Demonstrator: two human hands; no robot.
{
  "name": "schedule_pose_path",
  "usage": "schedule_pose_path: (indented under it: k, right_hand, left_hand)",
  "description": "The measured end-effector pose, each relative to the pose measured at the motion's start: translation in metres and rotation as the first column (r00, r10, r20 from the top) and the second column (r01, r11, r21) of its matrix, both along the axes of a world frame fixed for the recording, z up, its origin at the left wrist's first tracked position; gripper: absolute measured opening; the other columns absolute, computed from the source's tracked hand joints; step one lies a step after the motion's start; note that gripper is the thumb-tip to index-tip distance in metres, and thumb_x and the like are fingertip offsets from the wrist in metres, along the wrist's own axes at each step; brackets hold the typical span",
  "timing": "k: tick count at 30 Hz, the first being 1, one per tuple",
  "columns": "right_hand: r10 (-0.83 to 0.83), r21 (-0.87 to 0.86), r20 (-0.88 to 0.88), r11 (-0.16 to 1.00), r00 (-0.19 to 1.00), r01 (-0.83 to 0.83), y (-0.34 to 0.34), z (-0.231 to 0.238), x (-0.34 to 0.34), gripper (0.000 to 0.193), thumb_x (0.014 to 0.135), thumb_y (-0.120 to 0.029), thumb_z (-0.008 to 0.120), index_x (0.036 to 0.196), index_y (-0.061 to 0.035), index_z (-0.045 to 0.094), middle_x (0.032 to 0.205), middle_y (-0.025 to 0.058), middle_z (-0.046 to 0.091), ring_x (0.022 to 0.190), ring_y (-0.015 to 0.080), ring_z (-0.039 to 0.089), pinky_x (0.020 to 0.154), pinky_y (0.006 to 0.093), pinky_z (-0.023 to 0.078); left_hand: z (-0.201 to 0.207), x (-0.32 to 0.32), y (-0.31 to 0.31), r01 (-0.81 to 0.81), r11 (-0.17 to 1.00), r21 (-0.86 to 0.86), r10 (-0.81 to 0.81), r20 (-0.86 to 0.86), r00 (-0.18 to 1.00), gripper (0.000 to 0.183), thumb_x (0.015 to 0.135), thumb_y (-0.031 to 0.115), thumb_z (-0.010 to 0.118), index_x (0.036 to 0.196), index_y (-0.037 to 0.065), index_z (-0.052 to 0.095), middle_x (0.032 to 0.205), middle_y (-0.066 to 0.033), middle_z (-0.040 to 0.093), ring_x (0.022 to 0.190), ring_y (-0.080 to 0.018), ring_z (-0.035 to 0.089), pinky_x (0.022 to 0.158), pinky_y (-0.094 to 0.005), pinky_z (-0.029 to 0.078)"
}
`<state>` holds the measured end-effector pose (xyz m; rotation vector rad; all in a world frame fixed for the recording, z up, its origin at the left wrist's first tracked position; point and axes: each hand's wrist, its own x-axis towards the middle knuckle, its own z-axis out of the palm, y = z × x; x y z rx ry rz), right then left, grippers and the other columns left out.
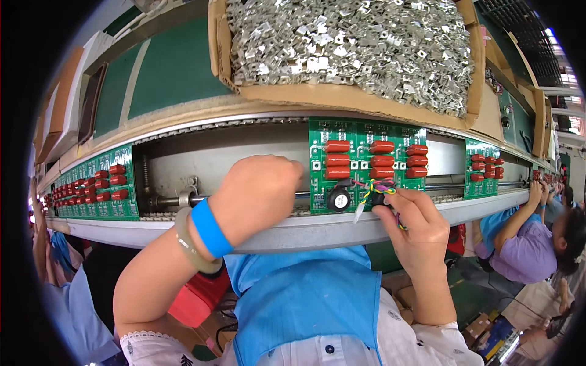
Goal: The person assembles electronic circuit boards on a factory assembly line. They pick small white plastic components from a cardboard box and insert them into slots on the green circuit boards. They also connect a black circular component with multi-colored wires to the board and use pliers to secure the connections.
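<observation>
Right hand (pixel 418 224) pinches thin, looped wires (pixel 383 186) at the near edge of a green board (pixel 360 178) — glossy red blocks (pixel 383 161) in rows — as the left hand (pixel 256 190) curls left of the board, fingertips hidden, grip impossible to tell; beyond it, jagged metal clips (pixel 354 46)

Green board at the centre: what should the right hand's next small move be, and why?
Probably the right hand should draw the white wire end in over the green board: that end appears to reach across the board's near edge toward the metal rail, and the hand is right at the coloured wire bundle.
</observation>
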<state>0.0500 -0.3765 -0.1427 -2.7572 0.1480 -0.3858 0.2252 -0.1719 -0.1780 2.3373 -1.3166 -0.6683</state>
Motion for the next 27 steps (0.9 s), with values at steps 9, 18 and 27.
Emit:
schedule_pose_path:
  k: [9,18,27]
  right_hand:
    - [-0.018,-0.058,-0.050,0.998,0.999,0.015,0.006,0.004,0.003,0.029,0.075,-0.008,0.088,0.098,-0.0011,0.071,0.098,0.0142,0.071,0.076,0.0278,0.072,0.063,0.0349,0.059]
    - [0.010,-0.115,-0.034,0.993,0.999,-0.014,0.006,0.007,0.006,0.029,0.075,-0.010,0.087,0.098,-0.0021,0.072,0.097,0.0130,0.072,0.076,0.0273,0.072,0.063,0.0347,0.059]
    - [-0.017,-0.105,0.014,0.994,1.000,0.018,0.009,0.002,0.005,0.028,0.074,-0.009,0.087,0.096,-0.0018,0.072,0.095,0.0128,0.071,0.074,0.0265,0.072,0.061,0.0342,0.058]
  left_hand:
    - [0.015,0.003,0.005,-0.177,0.984,-0.015,0.115,-0.704,0.701,0.020,0.092,0.008,0.061,0.104,-0.006,0.067,0.090,-0.0150,0.073,0.082,-0.0201,0.070,0.075,-0.0334,0.055]
    - [0.001,-0.005,-0.001,-0.254,0.967,-0.007,0.195,-0.617,0.763,0.019,0.095,0.013,0.063,0.095,-0.006,0.068,0.080,-0.0139,0.073,0.073,-0.0197,0.070,0.068,-0.0338,0.055]
    - [0.003,-0.006,0.000,-0.261,0.965,0.003,0.210,-0.602,0.771,0.018,0.096,0.013,0.063,0.092,-0.005,0.068,0.079,-0.0134,0.072,0.068,-0.0180,0.066,0.064,-0.0328,0.052]
